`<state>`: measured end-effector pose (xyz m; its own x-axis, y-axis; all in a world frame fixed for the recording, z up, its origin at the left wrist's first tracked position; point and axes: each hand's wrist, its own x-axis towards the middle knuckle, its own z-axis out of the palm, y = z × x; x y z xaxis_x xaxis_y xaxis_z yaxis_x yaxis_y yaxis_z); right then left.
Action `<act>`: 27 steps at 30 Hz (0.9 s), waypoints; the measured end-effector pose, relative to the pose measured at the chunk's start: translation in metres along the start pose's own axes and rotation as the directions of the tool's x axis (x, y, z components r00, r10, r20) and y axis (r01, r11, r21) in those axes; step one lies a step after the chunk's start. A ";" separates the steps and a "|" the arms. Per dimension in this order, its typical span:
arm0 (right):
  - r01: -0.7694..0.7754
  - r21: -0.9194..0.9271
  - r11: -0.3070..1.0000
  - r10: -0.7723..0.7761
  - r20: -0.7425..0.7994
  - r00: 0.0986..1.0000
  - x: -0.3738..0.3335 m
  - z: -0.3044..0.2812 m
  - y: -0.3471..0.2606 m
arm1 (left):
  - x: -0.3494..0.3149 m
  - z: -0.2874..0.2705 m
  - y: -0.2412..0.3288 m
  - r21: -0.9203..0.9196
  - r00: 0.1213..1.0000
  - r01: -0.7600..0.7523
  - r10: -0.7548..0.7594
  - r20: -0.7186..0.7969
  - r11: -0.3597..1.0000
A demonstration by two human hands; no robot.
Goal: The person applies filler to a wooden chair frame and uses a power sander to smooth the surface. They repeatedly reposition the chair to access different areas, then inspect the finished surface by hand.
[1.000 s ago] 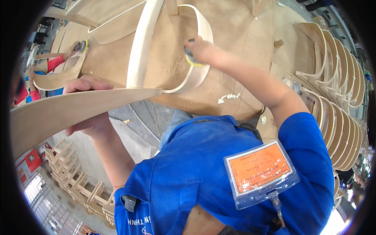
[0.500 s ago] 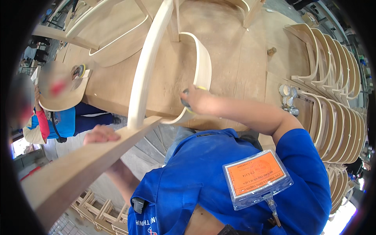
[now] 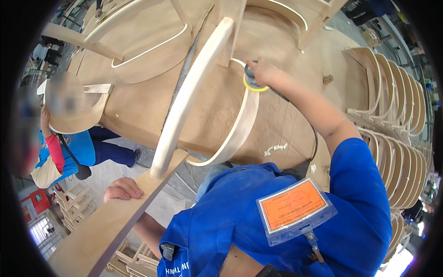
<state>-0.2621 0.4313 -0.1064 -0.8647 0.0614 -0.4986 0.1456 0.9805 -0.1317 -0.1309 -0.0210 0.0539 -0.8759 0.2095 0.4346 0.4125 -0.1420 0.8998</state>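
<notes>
A pale wooden chair frame [image 3: 191,97] stands tilted in front of me, with a flat, broad leg [image 3: 115,217] reaching toward the lower left. My left hand [image 3: 122,188] is closed over that leg's edge, fingers curled on its upper face. My right hand [image 3: 264,74] grips a small round sander [image 3: 250,76], dark on top with a yellow pad. The pad sits against the edge of the frame's curved wooden band [image 3: 244,117], near its far end. A dark hose or cord [image 3: 308,119] trails from the sander back toward my body.
The workbench [image 3: 286,115] has a brown covering with white scraps [image 3: 275,148] on it. Another chair frame [image 3: 152,60] lies at the far left. Stacked curved frames [image 3: 387,92] line the right side. At the left, a person in blue [image 3: 76,157] holds a curved wooden piece [image 3: 76,117].
My right hand has moved the sander away from me along the curved band, from its near end to its far part. My left hand stays on the leg; the view has shifted slightly.
</notes>
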 end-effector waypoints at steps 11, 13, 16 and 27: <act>0.079 0.114 0.990 -0.054 -0.206 0.977 0.131 0.015 0.000 | 0.013 -0.002 0.000 -0.011 1.000 -0.005 0.005 0.025 1.000; 0.001 -0.089 0.996 -0.010 -0.103 0.995 0.124 0.010 -0.004 | 0.011 -0.003 -0.004 -0.014 1.000 0.024 -0.024 0.003 1.000; -0.002 -0.088 0.996 0.000 -0.026 1.000 0.087 0.010 -0.008 | 0.007 -0.005 -0.007 0.024 0.999 0.012 -0.011 -0.031 1.000; 0.267 0.216 0.939 -0.282 0.044 0.958 -0.109 0.057 -0.027 | -0.001 -0.007 -0.015 0.033 0.991 0.060 -0.055 -0.121 0.998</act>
<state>-0.1442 0.3874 -0.0977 -0.8485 -0.2260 -0.4785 0.0101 0.8972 -0.4416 -0.1377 -0.0261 0.0398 -0.9212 0.0988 0.3763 0.3674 -0.0973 0.9250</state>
